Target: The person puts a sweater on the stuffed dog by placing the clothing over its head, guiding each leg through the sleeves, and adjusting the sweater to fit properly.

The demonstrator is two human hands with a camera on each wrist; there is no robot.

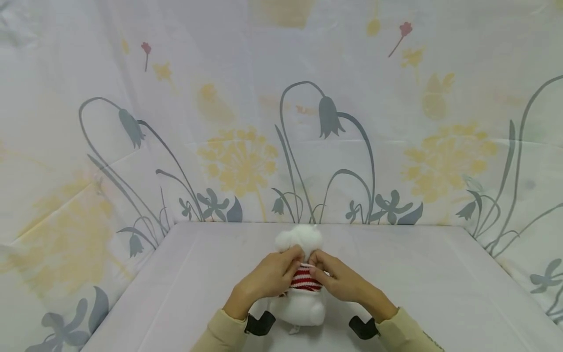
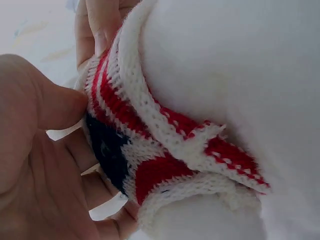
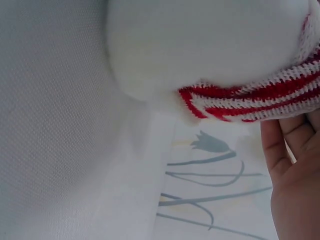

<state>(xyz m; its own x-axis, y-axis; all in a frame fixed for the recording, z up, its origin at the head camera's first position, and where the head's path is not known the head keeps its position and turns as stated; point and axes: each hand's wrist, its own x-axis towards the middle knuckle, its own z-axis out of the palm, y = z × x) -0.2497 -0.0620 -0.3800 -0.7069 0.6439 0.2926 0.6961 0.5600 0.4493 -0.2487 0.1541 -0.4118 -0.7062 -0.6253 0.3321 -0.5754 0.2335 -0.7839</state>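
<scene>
A white plush toy (image 1: pixel 299 309) is on the table between the two hands, its round head (image 1: pixel 303 236) pointing away. Around its middle is a small knitted sweater (image 1: pixel 305 279) with red and white stripes. My left hand (image 1: pixel 269 275) pinches the sweater's upper edge near the neck. In the left wrist view, thumb and fingers hold the knit (image 2: pixel 117 117), which shows a navy patch and white trim. From the other side, my right hand (image 1: pixel 345 282) pinches the same edge. The right wrist view shows fingers against the striped knit (image 3: pixel 250 102), the thumb out of frame.
A pale cloth covers the table (image 1: pixel 211 259). Behind it, and along both sides, hangs a white curtain (image 1: pixel 246 112) printed with grey and yellow flowers. Black wrist mounts (image 1: pixel 260 323) stick out below the beige sleeves (image 1: pixel 222 332), close beside the toy.
</scene>
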